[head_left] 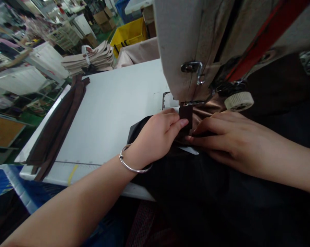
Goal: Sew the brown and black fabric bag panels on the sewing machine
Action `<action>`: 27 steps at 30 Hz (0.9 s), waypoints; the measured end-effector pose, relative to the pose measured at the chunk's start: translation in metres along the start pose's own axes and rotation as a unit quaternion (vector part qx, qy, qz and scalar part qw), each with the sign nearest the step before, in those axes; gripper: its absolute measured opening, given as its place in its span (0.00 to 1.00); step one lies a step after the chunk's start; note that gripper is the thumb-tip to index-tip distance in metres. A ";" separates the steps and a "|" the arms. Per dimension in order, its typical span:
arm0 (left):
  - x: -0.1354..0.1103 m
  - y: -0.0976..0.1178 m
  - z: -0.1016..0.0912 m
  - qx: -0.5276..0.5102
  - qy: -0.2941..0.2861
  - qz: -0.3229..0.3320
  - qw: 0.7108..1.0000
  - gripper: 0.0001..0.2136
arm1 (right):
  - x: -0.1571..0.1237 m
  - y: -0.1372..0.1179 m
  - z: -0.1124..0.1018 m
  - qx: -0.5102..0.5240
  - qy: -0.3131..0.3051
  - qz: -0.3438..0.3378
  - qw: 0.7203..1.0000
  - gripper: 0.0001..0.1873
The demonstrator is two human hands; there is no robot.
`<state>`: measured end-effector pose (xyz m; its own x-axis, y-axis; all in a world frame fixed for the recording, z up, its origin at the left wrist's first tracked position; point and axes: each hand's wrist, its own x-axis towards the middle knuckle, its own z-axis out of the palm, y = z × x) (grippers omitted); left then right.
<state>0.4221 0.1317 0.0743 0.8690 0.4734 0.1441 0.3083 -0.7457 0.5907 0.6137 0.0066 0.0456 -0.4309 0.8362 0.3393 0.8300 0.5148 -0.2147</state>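
A sewing machine (pixel 186 37) stands over a white table, its presser foot (pixel 192 102) low against dark brown cloth. My left hand (pixel 161 132), with a silver bangle at the wrist, pinches a small dark brown fabric strip (pixel 186 116) just in front of the foot. To its right my right hand (pixel 227 137) presses on the brown satiny cloth (pixel 205 111), fingers stretched forward and low. A large black cloth (pixel 216 202) hangs from there over the table's front edge. A pale pointed piece (pixel 189 150) shows beneath my hands; its kind is unclear.
Dark brown fabric strips (pixel 64 127) lie along the left end of the white table (pixel 119 103). Behind it are stacked beige pieces (pixel 90 58) and a yellow crate (pixel 130 34). A blue basket (pixel 18 185) stands at lower left. The machine's head overhangs the right side.
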 end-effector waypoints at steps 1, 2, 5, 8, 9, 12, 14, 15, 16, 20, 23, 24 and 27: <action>0.000 0.000 0.001 -0.002 0.002 0.003 1.000 0.17 | 0.000 0.000 0.000 -0.005 0.002 -0.005 1.000 0.18; 0.000 -0.001 0.002 -0.004 0.003 0.009 1.000 0.17 | 0.000 0.000 0.000 -0.008 0.004 -0.009 1.000 0.19; 0.001 -0.002 0.004 -0.001 0.000 0.027 1.000 0.17 | 0.000 -0.002 0.000 -0.016 0.000 -0.012 1.000 0.20; 0.002 -0.002 0.005 0.008 -0.006 0.026 1.000 0.16 | 0.000 -0.003 0.000 -0.020 -0.004 -0.008 1.000 0.20; 0.003 -0.002 0.005 0.012 -0.007 0.022 1.000 0.16 | 0.000 -0.003 -0.001 -0.019 -0.003 -0.007 1.000 0.19; 0.004 -0.003 0.006 0.018 -0.009 0.015 1.000 0.16 | 0.000 -0.003 -0.002 -0.011 -0.009 -0.003 1.000 0.19; 0.004 -0.004 0.006 0.019 -0.009 0.019 1.000 0.16 | 0.000 -0.002 -0.002 -0.008 -0.012 -0.002 1.000 0.20; 0.004 -0.004 0.006 0.020 -0.009 0.020 1.000 0.16 | 0.000 -0.002 -0.002 -0.009 -0.012 -0.001 1.000 0.21; 0.004 -0.004 0.006 0.020 -0.009 0.021 1.000 0.16 | 0.000 -0.002 -0.001 -0.009 -0.011 -0.001 1.000 0.21; 0.003 -0.003 0.007 0.015 -0.011 0.024 1.000 0.16 | -0.001 -0.003 0.000 -0.003 -0.009 0.004 1.000 0.20; 0.003 -0.003 0.007 0.009 -0.011 0.031 0.999 0.15 | 0.000 -0.004 0.001 -0.001 -0.010 0.008 1.000 0.19; 0.002 -0.003 0.007 0.007 -0.010 0.035 0.999 0.16 | 0.000 -0.004 0.001 -0.002 -0.011 0.008 1.000 0.20; 0.001 -0.004 0.007 0.000 -0.003 0.043 0.999 0.16 | -0.001 -0.004 0.001 -0.005 -0.011 0.007 1.000 0.21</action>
<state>0.4249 0.1319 0.0669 0.8944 0.4052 0.1897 0.2328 -0.7836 0.5760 0.6099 0.0041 0.0452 -0.4276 0.8471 0.3156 0.8392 0.5018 -0.2098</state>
